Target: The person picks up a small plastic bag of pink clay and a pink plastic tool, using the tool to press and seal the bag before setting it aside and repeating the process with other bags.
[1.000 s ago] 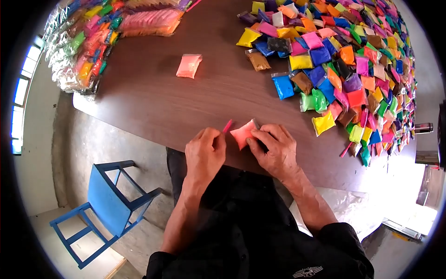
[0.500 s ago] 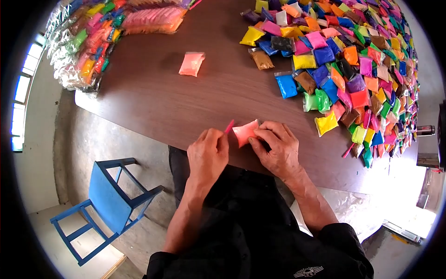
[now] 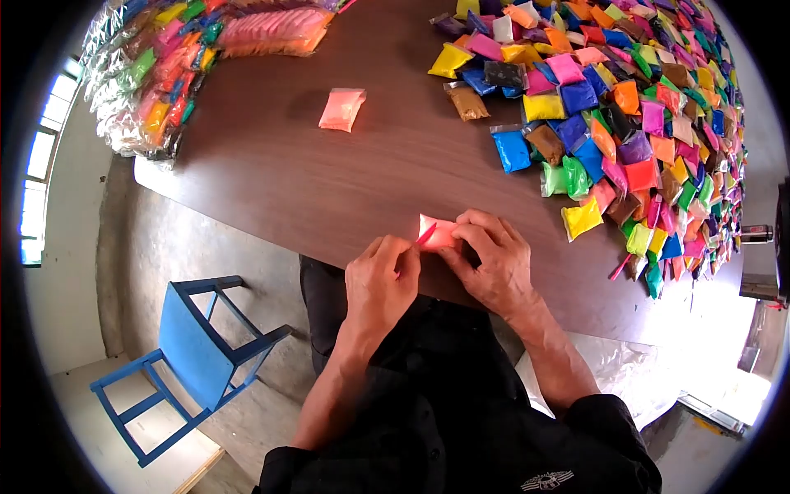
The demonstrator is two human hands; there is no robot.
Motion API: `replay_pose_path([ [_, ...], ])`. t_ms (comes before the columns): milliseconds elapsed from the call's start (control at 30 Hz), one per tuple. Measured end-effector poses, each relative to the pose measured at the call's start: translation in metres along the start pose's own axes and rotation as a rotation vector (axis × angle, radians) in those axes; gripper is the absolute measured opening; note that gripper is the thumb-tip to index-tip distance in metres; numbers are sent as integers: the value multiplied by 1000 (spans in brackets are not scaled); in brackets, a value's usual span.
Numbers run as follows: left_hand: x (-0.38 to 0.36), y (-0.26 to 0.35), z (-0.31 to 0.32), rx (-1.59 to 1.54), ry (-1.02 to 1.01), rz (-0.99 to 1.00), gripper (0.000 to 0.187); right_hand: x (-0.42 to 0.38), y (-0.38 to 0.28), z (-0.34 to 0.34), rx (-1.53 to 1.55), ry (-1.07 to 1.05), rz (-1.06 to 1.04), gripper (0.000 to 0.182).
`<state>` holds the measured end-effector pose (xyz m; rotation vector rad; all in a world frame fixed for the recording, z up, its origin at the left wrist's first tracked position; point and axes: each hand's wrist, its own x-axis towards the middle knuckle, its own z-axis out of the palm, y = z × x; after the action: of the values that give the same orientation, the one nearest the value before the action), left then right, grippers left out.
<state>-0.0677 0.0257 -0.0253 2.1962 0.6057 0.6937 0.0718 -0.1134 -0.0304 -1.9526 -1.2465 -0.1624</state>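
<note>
Near the front edge of the table, my right hand (image 3: pixel 491 259) pinches the right side of a small packet filled with something light pink (image 3: pixel 439 234). My left hand (image 3: pixel 382 276) is closed around a thin pink stick (image 3: pixel 426 235), whose tip overlaps the left part of the packet in this view. Most of the stick is hidden inside the fist. Farther back on the brown table (image 3: pixel 271 181), a second pink packet (image 3: pixel 342 109) lies flat by itself.
A wide heap of small coloured packets (image 3: pixel 634 148) covers the table's right side. At the back left lie bundled clear bags of packets (image 3: pixel 152 82) and a row of pink ones (image 3: pixel 276 33). A blue chair (image 3: pixel 193 346) stands on the floor to the left.
My left hand has moved slightly right and the pink stick's tip now lies over the packet, where before it was just left of it. My right hand keeps its pinch.
</note>
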Motion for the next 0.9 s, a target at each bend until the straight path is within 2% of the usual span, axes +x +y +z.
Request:
replay_pose_path([
  [100,6,-7,-2,62,-9,-16,10,0,0,1,1,-3,9,29],
  [167,8,-14,-2,120,68,8,9,-2,0,0,2,-12,21,29],
  [333,6,1,-8,16,31,-76,8,-3,0,1,-15,-11,12,33],
  [400,0,7,-1,-23,54,61,8,-1,-1,-1,-16,-11,3,34],
  [467,-8,8,7,-4,-28,26,9,0,-1,-2,-17,-11,-10,34],
  [567,-8,6,9,40,-37,17,10,-1,-1,-2,-5,-13,-3,34],
  [900,0,-2,4,65,58,-21,11,-3,-2,0,-27,8,15,39],
])
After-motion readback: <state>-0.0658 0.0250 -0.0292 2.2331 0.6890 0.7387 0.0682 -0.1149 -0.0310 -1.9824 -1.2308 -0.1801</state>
